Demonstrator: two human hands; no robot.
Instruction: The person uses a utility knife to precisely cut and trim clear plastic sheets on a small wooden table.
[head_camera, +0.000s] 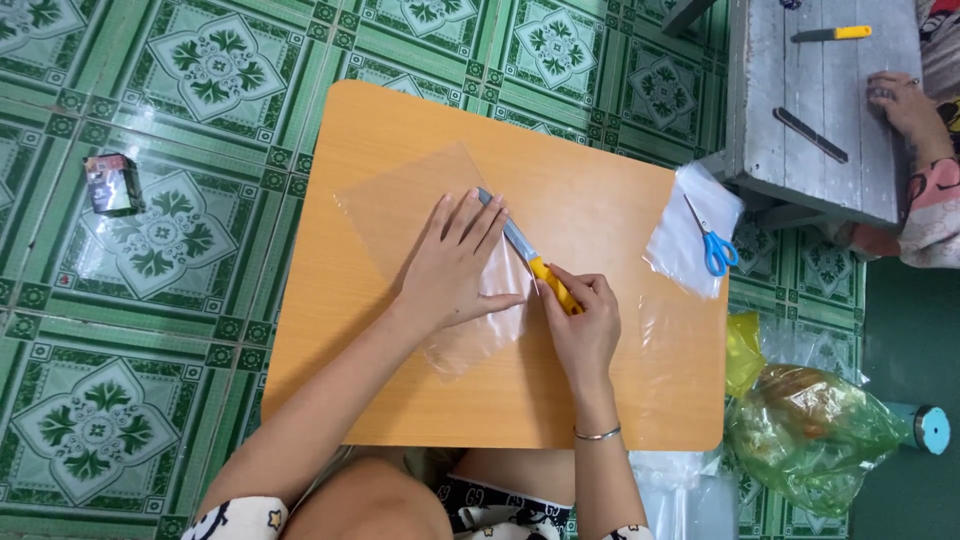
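Note:
A clear plastic sheet (400, 205) lies on a small orange table (600, 210). My left hand (452, 268) is pressed flat on the sheet, fingers spread. My right hand (582, 322) grips a yellow-handled utility knife (530, 260). Its grey blade runs along the sheet's right edge, just beside my left fingertips.
Blue-handled scissors (712, 243) lie on a stack of clear bags (685, 235) at the table's right edge. A grey wooden bench (800, 90) at the upper right holds another knife (833, 34) and a dark strip, with another person's hand (905, 100) on it. A green plastic bag (810, 425) sits on the tiled floor; a small dark box (110, 183) lies at the left.

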